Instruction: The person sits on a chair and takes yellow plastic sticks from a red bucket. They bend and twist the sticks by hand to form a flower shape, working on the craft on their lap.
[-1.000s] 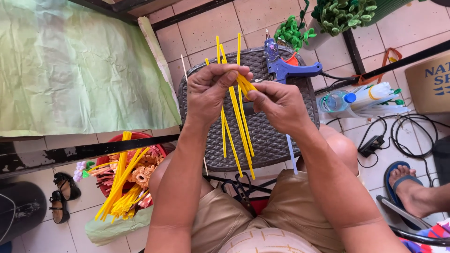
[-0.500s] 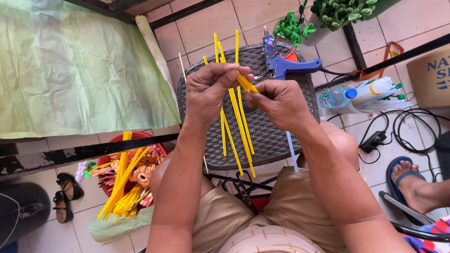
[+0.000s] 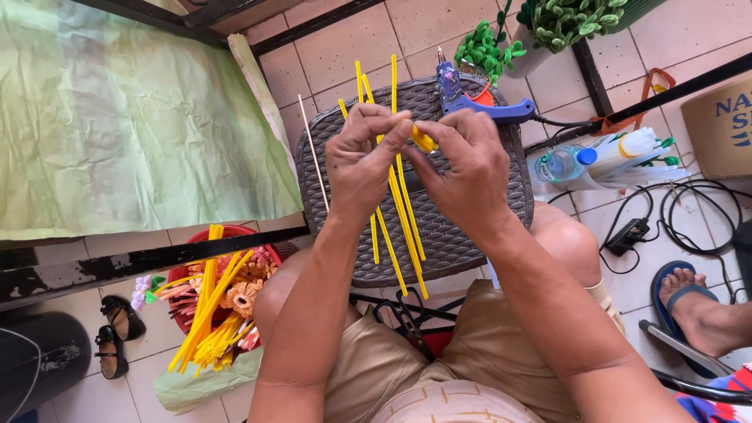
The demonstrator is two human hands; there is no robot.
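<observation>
While both hands meet above the grey woven stool [image 3: 462, 227], the left hand [image 3: 364, 160] and the right hand [image 3: 462, 168] pinch a bundle of yellow strips [image 3: 403, 219] with closed fingers; a blue glue gun [image 3: 478, 102] lies just behind.

The yellow strips [image 3: 401, 205] are thin, long and flat, gathered as a loose bundle that stands nearly upright above the grey woven stool. Their upper ends fan out past the fingers, and the lower ends hang down toward the knees. Near the top one strip is folded into a short thick piece [image 3: 424, 141], pinched between both hands
</observation>
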